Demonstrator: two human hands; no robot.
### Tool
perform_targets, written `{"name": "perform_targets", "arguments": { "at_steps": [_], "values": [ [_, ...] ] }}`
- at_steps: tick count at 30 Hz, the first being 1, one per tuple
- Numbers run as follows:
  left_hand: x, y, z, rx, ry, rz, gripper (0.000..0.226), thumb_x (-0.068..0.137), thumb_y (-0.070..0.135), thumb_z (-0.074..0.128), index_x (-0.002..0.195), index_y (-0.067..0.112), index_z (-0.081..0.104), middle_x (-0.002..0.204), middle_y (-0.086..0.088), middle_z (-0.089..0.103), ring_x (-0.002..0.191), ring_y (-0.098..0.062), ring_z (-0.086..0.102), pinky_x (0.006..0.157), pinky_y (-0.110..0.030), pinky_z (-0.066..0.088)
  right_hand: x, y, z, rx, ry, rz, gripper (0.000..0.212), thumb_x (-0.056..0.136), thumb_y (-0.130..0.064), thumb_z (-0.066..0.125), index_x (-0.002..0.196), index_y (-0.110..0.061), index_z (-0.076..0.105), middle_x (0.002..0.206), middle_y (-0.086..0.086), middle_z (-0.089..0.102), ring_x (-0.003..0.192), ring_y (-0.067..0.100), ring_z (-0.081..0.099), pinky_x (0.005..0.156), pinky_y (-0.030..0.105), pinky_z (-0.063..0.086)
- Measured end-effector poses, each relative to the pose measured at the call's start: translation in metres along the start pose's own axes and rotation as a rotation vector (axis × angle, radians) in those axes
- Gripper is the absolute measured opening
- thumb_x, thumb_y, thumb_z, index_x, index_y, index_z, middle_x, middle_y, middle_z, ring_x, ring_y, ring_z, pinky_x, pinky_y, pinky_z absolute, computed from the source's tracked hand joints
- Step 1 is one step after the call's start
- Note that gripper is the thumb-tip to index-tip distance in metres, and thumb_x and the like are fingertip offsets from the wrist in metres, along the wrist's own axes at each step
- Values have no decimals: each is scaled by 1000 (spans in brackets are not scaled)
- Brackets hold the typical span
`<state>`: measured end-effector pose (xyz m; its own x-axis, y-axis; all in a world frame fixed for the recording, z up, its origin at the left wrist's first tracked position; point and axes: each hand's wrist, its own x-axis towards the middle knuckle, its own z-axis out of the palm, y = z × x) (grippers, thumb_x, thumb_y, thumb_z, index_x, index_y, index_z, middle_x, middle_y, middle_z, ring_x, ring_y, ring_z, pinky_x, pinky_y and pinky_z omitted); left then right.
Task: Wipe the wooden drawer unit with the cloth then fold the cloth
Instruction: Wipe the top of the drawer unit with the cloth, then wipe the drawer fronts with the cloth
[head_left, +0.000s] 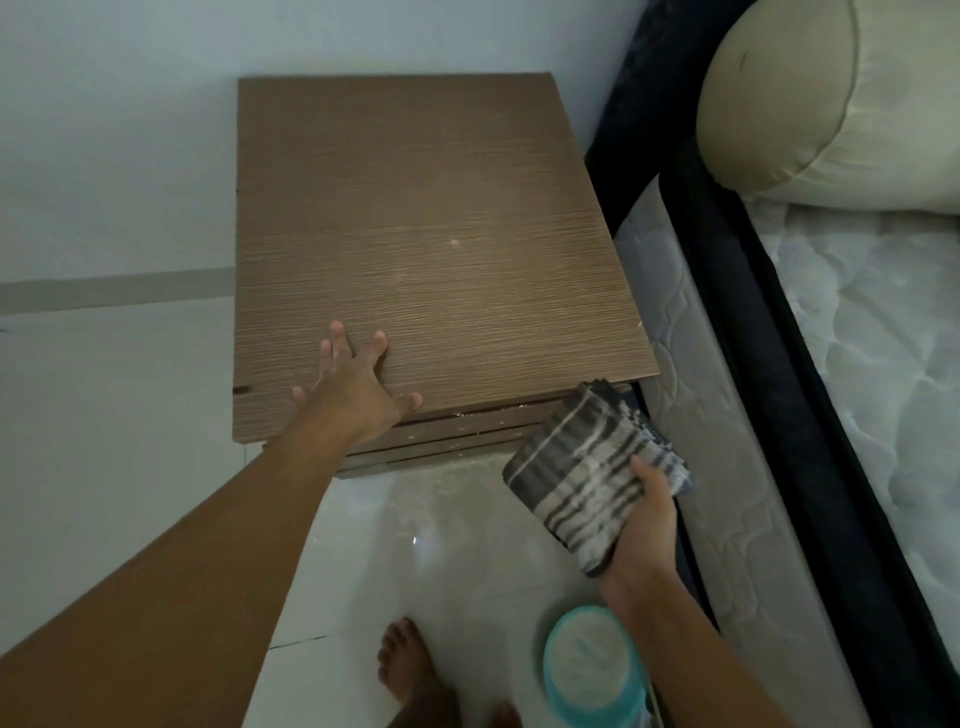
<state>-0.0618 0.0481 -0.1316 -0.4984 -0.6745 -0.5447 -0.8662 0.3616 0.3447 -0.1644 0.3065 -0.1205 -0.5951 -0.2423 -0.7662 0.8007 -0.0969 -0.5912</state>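
Two hands in play here, so quick rundown. My left hand (358, 387) is flat on the front-left corner of the wooden drawer unit (431, 244), fingers (337, 340) spread wide and pressing on the top panel, thumb hooked over the front edge. Looks like I'm bracing it. The unit sits in the corner against the wall, just beside the bed (753, 415), and its top has a faint dusty haze plus some crumbs along the front edge.

My right hand (644, 525) has the cloth (576, 478), a striped grey and white one, bunched into a thick wad just off the front-right corner of the unit, not touching the top yet. Fingers are wrapped around its lower end, thumb on top, a closed grip.

Cloth should be soft, light and floppy, so I'd keep it wadded with my palm behind it for wiping, then take it by its corners to fold. The unit looks stiff and heavy, probably won't slide much.

A teal container (592, 660) sits on the floor (156, 415) near my foot (410, 670).
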Motion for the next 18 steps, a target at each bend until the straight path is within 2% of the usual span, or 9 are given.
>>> {"name": "perform_targets", "arguments": {
  "at_steps": [3, 6, 8, 10, 13, 16, 18],
  "values": [
    [-6, 1, 6, -12, 9, -5, 95, 82, 53, 67, 154, 33, 9, 162, -3, -21, 150, -25, -12, 113, -62, 5, 8, -9, -8, 84, -56, -13, 31, 95, -37, 52, 116, -18, 65, 105, 7, 75, 90, 26, 74, 83, 41, 53],
    [-15, 4, 16, 20, 47, -13, 96, 82, 49, 69, 155, 33, 8, 162, -3, -21, 150, -24, -12, 114, -62, 6, 24, -9, -17, 48, -61, -56, 40, 88, -33, 66, 125, -18, 61, 116, 9, 71, 100, 29, 70, 90, 48, 54],
    [-17, 4, 24, 52, 112, -9, 95, 84, 48, 68, 155, 33, 7, 162, -4, -19, 150, -24, -11, 114, -62, 6, 37, -12, -22, -42, 34, -175, 38, 87, -26, 69, 123, -18, 60, 111, 6, 71, 98, 25, 70, 88, 46, 55],
    [-18, 2, 28, 65, 138, -5, 93, 84, 51, 66, 154, 34, 8, 163, -5, -17, 150, -25, -10, 116, -61, 6, 49, -14, -27, -177, 85, -337, 39, 89, -26, 68, 126, -18, 58, 113, 2, 69, 101, 21, 67, 92, 40, 53],
    [-15, -2, 28, 67, 174, 15, 93, 83, 55, 65, 155, 32, 12, 163, -7, -12, 150, -27, -6, 117, -60, 11, 62, -17, -33, -429, 60, -610, 36, 91, -31, 64, 124, -18, 62, 110, -3, 69, 103, 14, 66, 93, 33, 51],
    [-13, -3, 33, 130, 244, 39, 92, 82, 60, 63, 154, 31, 14, 164, -8, -5, 150, -28, 0, 116, -60, 15, 74, -14, -41, -604, 81, -797, 33, 92, -39, 62, 117, -19, 65, 103, -2, 70, 96, 16, 67, 85, 36, 54],
    [-15, -4, 38, 189, 311, 61, 89, 83, 63, 59, 154, 32, 16, 164, -7, -1, 150, -28, 4, 116, -60, 17, 83, -10, -44, -653, 97, -932, 25, 93, -34, 60, 109, -16, 66, 93, -2, 69, 89, 18, 66, 81, 37, 55]
  ]
}}
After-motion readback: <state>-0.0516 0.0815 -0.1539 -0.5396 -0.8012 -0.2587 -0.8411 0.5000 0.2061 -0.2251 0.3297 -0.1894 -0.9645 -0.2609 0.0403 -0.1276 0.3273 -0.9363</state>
